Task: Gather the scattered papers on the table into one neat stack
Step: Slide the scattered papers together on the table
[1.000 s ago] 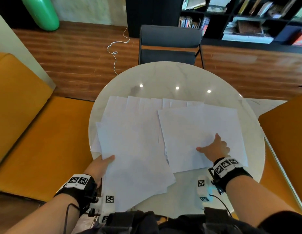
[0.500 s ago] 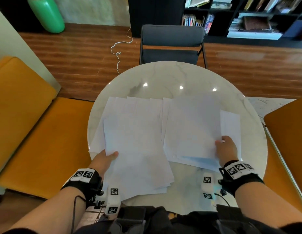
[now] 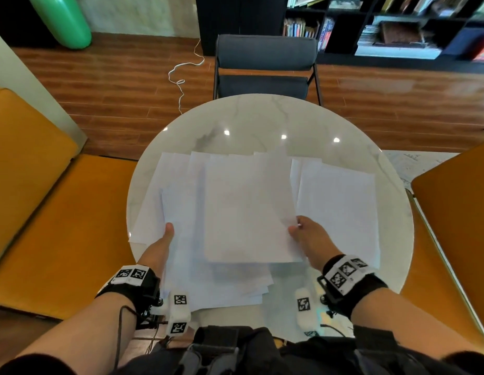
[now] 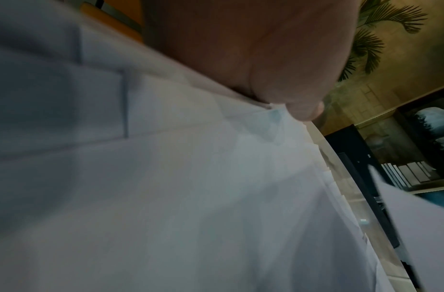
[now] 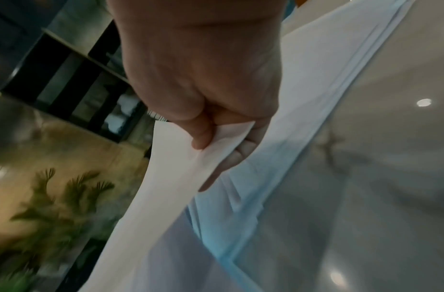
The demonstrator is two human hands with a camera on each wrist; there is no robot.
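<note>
White sheets lie overlapping on a round marble table (image 3: 262, 117). My right hand (image 3: 303, 234) pinches the right edge of a few lifted sheets (image 3: 246, 212) and holds them above the left pile (image 3: 181, 266); the right wrist view shows thumb on top and fingers under these lifted sheets (image 5: 181, 177). My left hand (image 3: 165, 239) holds the left pile at its left edge, thumb on top; the left wrist view shows the thumb (image 4: 303, 110) pressing on the left pile (image 4: 191, 177). One more sheet (image 3: 341, 209) lies flat at the right.
A dark grey chair (image 3: 265, 66) stands at the table's far side. Orange seats flank the table on the left (image 3: 45, 212) and the right (image 3: 457, 217). A black bookshelf (image 3: 384, 25) and a green cylinder (image 3: 62, 20) stand on the wooden floor beyond.
My right hand has picked up the right-hand sheets and carried them left over the left pile, leaving one sheet at the right. My left hand kept its hold on the left pile.
</note>
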